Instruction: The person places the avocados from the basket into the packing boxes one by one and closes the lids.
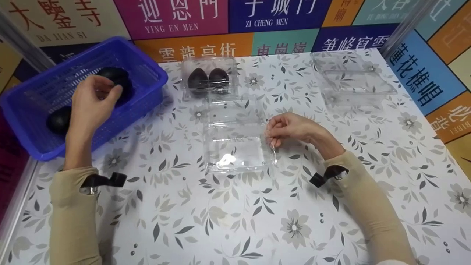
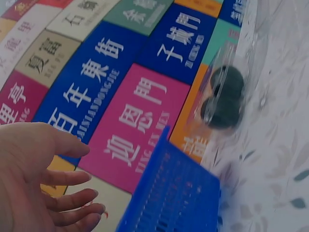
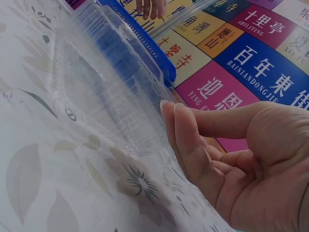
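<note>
My left hand (image 1: 92, 105) hovers over the blue plastic basket (image 1: 156, 79), its fingers loosely bent. In the left wrist view that hand (image 2: 43, 179) has nothing in its grasp. Beneath it, dark avocado-like fruits (image 1: 117, 74) lie in the basket, partly hidden by the hand; another dark fruit (image 1: 58, 120) is at the left. At the middle of the table lies an unfolded clear plastic clamshell box (image 1: 239, 149) without fruit. My right hand (image 1: 294, 129) pinches its right edge between thumb and fingers, as the right wrist view of the hand (image 3: 241, 145) also suggests.
Behind the unfolded box stands a clear box (image 1: 187, 65) holding two dark fruits (image 1: 198, 79). More clear plastic packaging (image 1: 355, 82) sits at the back right. A colourful panel wall with lettering (image 1: 176, 16) bounds the flower-patterned table (image 1: 294, 228).
</note>
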The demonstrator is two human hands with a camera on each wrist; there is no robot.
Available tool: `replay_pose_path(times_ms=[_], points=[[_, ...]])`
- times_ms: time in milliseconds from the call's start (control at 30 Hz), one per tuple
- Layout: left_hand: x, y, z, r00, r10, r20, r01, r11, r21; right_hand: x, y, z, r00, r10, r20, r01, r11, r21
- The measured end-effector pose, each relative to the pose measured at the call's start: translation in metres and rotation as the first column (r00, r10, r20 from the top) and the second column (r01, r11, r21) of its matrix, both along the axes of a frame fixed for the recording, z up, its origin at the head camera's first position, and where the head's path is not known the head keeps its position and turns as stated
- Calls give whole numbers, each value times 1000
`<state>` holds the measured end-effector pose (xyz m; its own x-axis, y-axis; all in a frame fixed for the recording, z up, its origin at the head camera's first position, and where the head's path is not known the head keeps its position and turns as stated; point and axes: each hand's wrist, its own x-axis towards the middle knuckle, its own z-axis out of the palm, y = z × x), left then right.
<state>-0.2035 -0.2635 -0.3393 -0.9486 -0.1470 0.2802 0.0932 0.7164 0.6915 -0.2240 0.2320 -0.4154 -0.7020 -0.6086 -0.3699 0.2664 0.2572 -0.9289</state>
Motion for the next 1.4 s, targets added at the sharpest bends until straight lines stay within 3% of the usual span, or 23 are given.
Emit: replay_pose_path(times_ms=[233,667,767,933,1033,1100,1267,1400], points=[[-12,-35,-5,983,22,181,-12,998,-58,0,1,-1,1000,16,-3,-16,1000,-6],[-33,-88,-20,950,-6,314,34,996,-85,-1,2,1,1000,15,-4,-15,1000,7],[-34,-94,-22,926,-36,375,79,992,-98,-1,3,2,1000,10,-4,-10,1000,9],[-31,-101,-27,865,-65,498,154,978,-139,-1,2,1,1000,20,-3,-20,1000,22],[-28,-104,-30,848,-64,527,186,965,-182,-1,0,1,1000,26,1,-26,999,24],[-29,-105,-33,859,-71,507,201,958,-205,-1,1,1,1000,26,3,-27,999,22],[-31,-107,-38,906,-84,414,193,954,-228,-1,2,3,1000,30,5,-30,999,19],[-29,-108,-43,909,-88,408,188,959,-212,-1,3,2,999,34,-4,-34,999,27]])
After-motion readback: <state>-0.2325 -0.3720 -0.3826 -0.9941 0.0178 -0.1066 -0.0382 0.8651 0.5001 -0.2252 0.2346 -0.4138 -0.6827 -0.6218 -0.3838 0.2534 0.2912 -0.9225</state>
